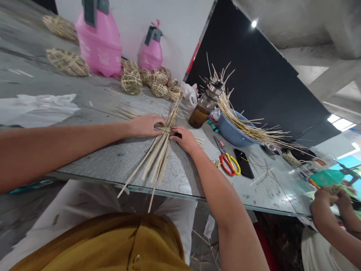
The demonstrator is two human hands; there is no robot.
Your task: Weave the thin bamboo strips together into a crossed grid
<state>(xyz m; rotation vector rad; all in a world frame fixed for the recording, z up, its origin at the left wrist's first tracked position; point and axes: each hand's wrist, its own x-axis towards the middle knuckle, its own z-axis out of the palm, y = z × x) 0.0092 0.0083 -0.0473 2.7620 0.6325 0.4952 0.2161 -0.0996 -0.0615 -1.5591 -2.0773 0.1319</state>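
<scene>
Pale bamboo strips (158, 152) cross one another in a woven bundle on the grey table, their long ends fanning toward the front edge and some past it. At the left side of the crossing, my left hand (148, 125) has its fingers closed on the strips. My right hand (184, 139) grips the right side of the same crossing, thumb and fingers bent round it. Both hands rest low on the tabletop, a small gap between them. The parts of the strips under the fingers are hidden.
Woven balls (131, 78) and pink spray bottles (98, 41) stand behind. To the right are a drink bottle (202, 109), a blue basin (235, 130) of strips, scissors (228, 162) and a phone (244, 163). Another person's hands (324, 199) work at far right.
</scene>
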